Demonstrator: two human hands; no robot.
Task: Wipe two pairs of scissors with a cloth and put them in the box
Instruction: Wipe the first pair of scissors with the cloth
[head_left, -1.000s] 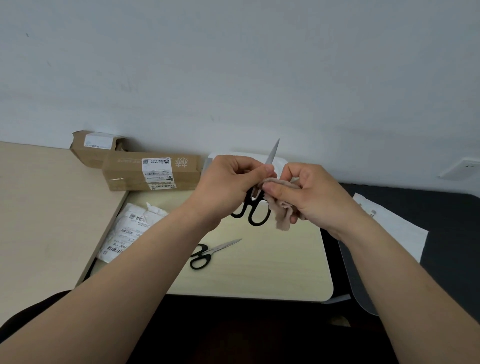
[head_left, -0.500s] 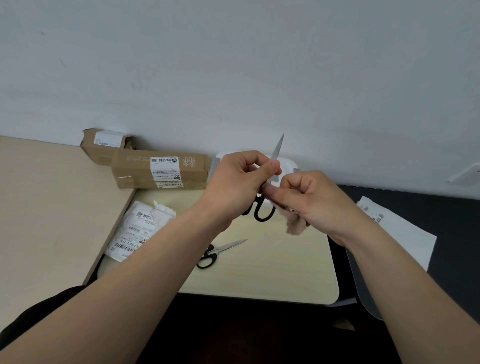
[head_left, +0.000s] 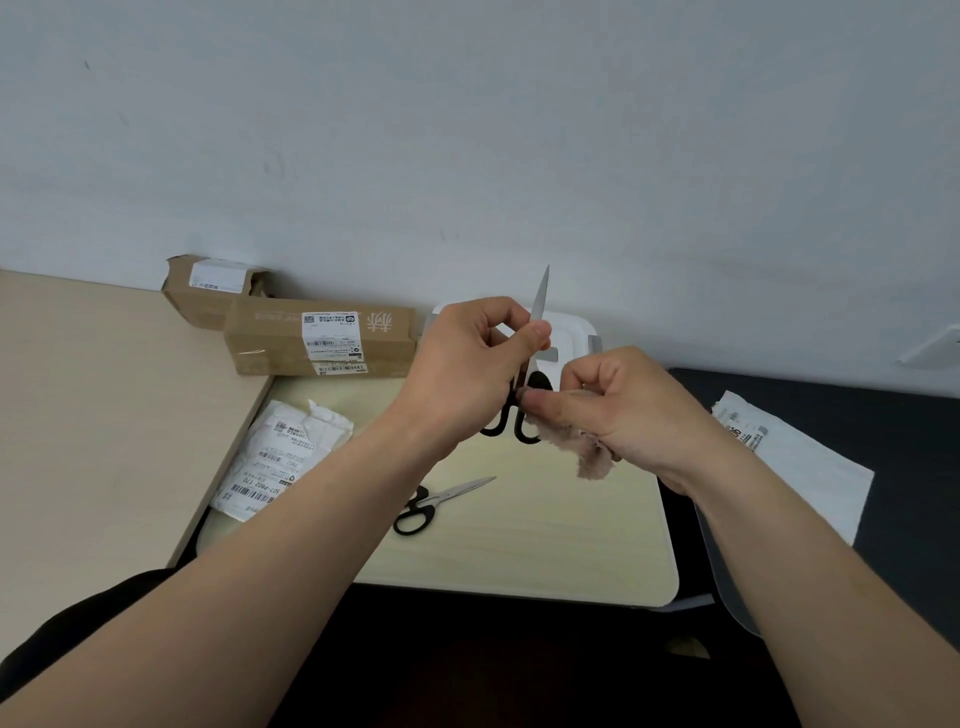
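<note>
Table (head_left: 545, 545) | white box (head_left: 571, 332): contents hidden | left hand (head_left: 462, 364): scissors (head_left: 540, 293) | right hand (head_left: 623, 410): cloth (head_left: 582, 447)

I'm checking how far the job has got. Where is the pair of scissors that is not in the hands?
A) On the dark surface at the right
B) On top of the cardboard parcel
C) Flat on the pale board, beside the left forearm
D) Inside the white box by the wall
C: the second pair lies flat on the pale board, while the left hand grips the held pair and the right hand pinches the cloth.
</note>
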